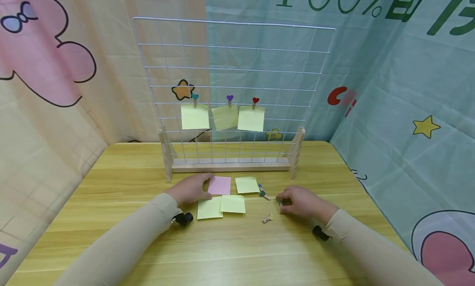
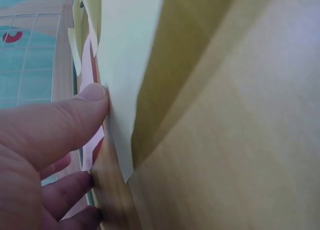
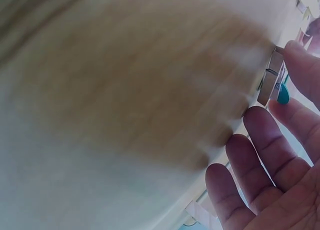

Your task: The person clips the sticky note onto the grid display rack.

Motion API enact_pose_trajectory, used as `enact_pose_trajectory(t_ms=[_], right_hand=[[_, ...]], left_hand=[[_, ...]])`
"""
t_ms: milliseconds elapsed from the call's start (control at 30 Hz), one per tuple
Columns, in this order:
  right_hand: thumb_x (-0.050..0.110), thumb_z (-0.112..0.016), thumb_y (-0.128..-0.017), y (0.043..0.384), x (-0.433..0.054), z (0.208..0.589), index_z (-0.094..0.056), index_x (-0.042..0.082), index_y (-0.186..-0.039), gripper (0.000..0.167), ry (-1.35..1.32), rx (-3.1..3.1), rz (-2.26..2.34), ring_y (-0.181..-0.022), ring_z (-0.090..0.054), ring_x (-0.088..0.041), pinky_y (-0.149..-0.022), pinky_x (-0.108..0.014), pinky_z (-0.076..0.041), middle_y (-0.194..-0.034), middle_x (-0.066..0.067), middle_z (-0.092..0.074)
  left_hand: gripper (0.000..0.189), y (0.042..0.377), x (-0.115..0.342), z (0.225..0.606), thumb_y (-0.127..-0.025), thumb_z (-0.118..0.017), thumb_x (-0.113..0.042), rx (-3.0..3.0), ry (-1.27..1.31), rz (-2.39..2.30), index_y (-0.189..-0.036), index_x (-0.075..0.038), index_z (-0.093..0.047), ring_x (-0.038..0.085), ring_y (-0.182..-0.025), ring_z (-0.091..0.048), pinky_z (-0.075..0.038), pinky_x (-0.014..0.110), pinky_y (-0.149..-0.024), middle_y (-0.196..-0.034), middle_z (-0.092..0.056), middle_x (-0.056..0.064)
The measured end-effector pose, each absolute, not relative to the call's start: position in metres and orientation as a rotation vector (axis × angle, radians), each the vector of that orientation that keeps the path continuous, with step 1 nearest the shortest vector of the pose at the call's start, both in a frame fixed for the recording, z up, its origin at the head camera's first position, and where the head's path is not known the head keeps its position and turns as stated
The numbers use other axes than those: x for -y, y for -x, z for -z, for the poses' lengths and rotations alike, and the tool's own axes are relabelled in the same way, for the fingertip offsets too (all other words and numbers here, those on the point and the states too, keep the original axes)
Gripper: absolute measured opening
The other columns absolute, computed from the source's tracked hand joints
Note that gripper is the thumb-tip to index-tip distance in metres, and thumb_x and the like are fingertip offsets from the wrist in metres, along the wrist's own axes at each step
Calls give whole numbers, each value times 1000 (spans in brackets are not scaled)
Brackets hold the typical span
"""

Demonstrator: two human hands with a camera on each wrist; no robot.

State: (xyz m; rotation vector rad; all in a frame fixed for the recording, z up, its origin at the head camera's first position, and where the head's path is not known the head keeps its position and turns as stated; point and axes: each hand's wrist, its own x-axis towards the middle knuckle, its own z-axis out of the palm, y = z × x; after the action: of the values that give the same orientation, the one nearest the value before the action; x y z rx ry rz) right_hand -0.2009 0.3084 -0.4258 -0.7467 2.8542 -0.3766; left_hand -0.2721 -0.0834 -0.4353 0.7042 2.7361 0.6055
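Note:
My left hand [image 1: 191, 189] rests at the left edges of a pink sticky note [image 1: 219, 185] and a yellow sticky note [image 1: 210, 208]. In the left wrist view its thumb [image 2: 94, 92] lies against the yellow note, with the other fingers loosely bent below the pink one. My right hand [image 1: 302, 201] pinches a small wooden clothespin [image 3: 270, 80] with a teal heart between thumb and index finger, low over the table; its other fingers are spread. Nearby lie a clothespin with a green top [image 1: 264, 192] and a clothespin with a pale yellow top [image 1: 267, 218].
A white wire grid rack [image 1: 233, 165] on a wooden base stands behind the notes. Three yellow notes hang on it from heart clothespins, teal, purple and red. Two more yellow notes [image 1: 246, 185] [image 1: 233, 204] lie on the wooden table [image 1: 237, 253]. Printed curtains surround the table.

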Motion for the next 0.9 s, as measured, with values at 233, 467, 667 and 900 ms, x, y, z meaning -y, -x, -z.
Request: enact_pose_trajectory(t_ms=[233,467,667,900], right_hand=[[25,-83,-92,201,-309,428,-76,5,-124,38,755,-2865,390,-83,-53,-7,-76,-28,-50,-100,4,-68],[25,-83,-92,200,-309,430,-77,8,-119,31,726,-2878,410,-89,-57,-6,-83,-33,-55,-103,4,-70],[24,-85,-91,200,-309,432,-76,10,-112,27,706,-2881,435,-90,-58,-7,-86,-36,-56,-102,6,-70],[21,-86,-89,199,-308,432,-72,12,-104,23,650,-2881,490,-83,-55,-9,-77,-31,-51,-91,7,-63]], left_hand=[[78,272,81,435,-91,-85,-29,-2750,-702,-607,-157,-11,-48,32,-138,-57,-44,51,-118,-155,-56,12],[73,274,79,438,-91,-85,-26,-2774,-721,-632,-154,-9,-52,30,-131,-60,-48,50,-113,-151,-59,13],[63,275,78,438,-94,-81,-25,-2787,-745,-672,-149,-8,-57,35,-145,-51,-40,52,-122,-156,-55,14],[55,277,76,440,-97,-77,-26,-2806,-773,-697,-146,-8,-60,35,-148,-48,-37,51,-124,-156,-55,13]])
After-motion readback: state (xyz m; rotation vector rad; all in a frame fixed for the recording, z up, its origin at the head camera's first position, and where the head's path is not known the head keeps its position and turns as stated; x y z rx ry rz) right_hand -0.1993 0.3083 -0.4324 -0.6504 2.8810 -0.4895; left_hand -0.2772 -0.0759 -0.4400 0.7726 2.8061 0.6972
